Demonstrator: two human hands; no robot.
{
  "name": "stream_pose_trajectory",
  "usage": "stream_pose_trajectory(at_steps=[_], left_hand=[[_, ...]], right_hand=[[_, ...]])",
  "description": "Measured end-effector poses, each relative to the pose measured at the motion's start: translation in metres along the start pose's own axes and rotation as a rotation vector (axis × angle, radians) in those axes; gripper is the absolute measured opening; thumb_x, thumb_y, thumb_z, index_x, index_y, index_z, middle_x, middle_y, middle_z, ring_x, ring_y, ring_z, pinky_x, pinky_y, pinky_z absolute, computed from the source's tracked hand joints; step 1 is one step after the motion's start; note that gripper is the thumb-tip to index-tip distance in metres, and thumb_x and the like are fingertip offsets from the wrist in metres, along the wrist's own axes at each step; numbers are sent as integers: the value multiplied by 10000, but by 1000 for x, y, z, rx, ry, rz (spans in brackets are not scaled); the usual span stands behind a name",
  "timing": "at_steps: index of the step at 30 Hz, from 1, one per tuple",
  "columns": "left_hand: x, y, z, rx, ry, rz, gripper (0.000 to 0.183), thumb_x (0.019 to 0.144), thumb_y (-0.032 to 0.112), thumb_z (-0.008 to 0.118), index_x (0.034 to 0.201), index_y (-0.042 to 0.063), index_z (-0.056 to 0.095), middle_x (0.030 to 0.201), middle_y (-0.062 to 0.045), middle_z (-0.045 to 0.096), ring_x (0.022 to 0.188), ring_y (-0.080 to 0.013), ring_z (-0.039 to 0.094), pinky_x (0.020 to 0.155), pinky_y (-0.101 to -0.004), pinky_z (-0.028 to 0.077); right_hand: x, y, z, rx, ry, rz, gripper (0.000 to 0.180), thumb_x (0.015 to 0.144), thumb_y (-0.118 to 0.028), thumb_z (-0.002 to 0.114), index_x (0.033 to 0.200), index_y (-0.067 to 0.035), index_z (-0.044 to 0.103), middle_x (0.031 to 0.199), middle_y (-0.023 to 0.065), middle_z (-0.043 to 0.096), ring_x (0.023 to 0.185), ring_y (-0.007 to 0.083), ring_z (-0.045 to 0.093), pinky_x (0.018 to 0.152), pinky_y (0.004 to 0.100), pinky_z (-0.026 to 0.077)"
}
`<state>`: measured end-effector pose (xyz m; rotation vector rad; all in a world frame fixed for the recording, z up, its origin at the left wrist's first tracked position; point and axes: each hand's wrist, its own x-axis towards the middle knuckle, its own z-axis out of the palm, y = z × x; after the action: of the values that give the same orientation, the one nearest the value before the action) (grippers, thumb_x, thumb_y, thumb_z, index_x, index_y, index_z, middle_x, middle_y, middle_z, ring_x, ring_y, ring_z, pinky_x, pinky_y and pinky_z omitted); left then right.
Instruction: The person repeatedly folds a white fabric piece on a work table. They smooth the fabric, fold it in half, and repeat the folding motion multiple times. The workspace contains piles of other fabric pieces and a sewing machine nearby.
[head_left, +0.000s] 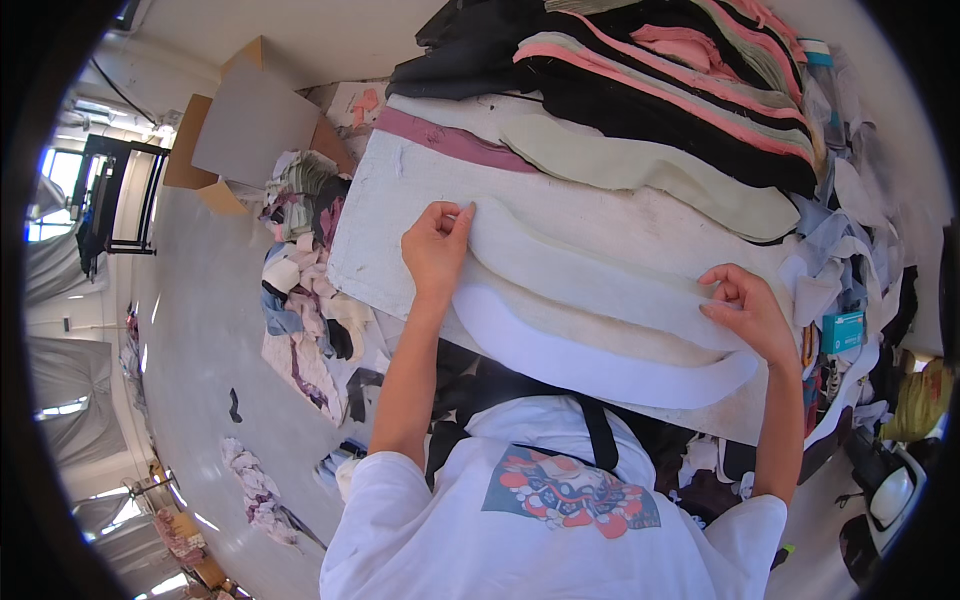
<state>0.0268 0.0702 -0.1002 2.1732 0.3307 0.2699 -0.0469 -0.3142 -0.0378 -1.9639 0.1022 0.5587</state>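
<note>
A long, curved, translucent white strip, apparently interfacing, stretches between my two hands above a pale cloth-covered board. My left hand pinches its left end between thumb and fingers. Near the other end, my right hand grips the strip's upper edge with bent fingers. Closer to me lies a solid white curved piece along the board's near edge. Beyond the held strip, a pale green curved fabric piece rests on the board beside a mauve fabric strip.
Stacked black, pink and grey-green fabric pieces cover the far side. An open cardboard box stands at far left, with heaped fabric scraps nearer. Right of the board are white scraps and a teal box.
</note>
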Motion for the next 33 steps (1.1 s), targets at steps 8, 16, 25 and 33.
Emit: stream_pose_trajectory(at_steps=[8,16,25,33], left_hand=[[-11,12,10,428,-18,672,374,954,269,575,1299,125,585,1383,-127,498,1282,-309,444,1065,-463,310],[-10,0,19,499,-262,632,465,1009,335,441,1439,160,472,1543,-141,334,1452,-336,245,1176,-537,84],[-32,44,31,513,-327,811,448,989,324,493,1407,163,509,1554,-137,314,1455,-321,246,1164,-577,76],[-43,50,56,610,-545,846,539,982,487,435,1438,203,480,1574,-113,283,1470,-296,214,1186,-540,36]], right_hand=[[5,5,2,-30,53,-31,273,770,-9,701,1028,-22,614,673,-24,501,631,70,470,605,226,404],[9,16,11,-235,193,-109,279,772,-51,702,1034,-51,608,643,35,519,610,152,521,608,290,437],[7,19,16,-283,249,-136,278,783,-73,703,1041,-65,598,648,54,547,618,197,557,608,322,446],[2,27,10,-423,391,-134,341,776,-154,750,1067,-77,592,737,65,609,687,222,615,651,346,480]])
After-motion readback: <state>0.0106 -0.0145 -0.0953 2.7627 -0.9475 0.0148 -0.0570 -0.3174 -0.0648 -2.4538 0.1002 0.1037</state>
